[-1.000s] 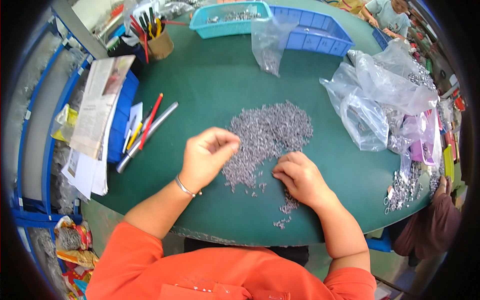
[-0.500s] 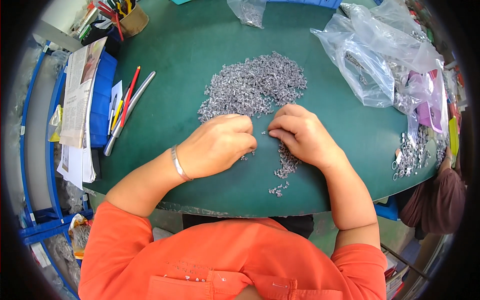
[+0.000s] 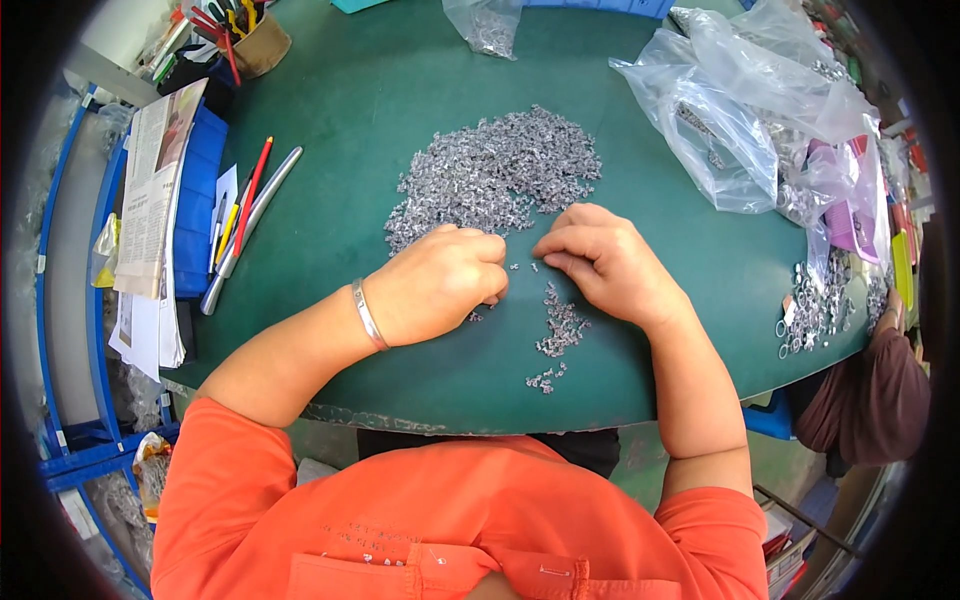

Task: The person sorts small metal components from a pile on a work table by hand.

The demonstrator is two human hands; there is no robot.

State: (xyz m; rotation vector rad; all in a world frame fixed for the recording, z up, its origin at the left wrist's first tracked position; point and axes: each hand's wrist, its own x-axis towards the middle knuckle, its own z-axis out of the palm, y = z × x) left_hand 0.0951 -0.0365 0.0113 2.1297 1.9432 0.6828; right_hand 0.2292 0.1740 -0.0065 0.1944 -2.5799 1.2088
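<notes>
A broad heap of tiny grey metallic parts [image 3: 490, 170] lies on the green tabletop in front of me. My left hand [image 3: 440, 280], with a bracelet at the wrist, rests at the heap's near left edge. Its fingers are curled in, and whatever they hold is hidden. Across a small gap, my right hand [image 3: 605, 262] is closed, thumb and forefinger close together beside a single loose part [image 3: 534, 267]. I cannot make out anything between those fingertips. A smaller cluster of the same parts [image 3: 562, 330] lies between my hands, nearer to me. A few more sit under my left fingers.
Clear plastic bags [image 3: 700, 130] and a scatter of metal rings [image 3: 815, 310] occupy the right side. At left are pens, a silver tube [image 3: 250, 235] and a blue bin [image 3: 205, 190] with newspaper. A tool holder [image 3: 262, 48] stands far left. Another person's arm [image 3: 890, 370] shows at right.
My right hand has shifted slightly away from the small cluster, uncovering more of it. A loose part now shows by its fingertips. My left hand stays curled in nearly the same place.
</notes>
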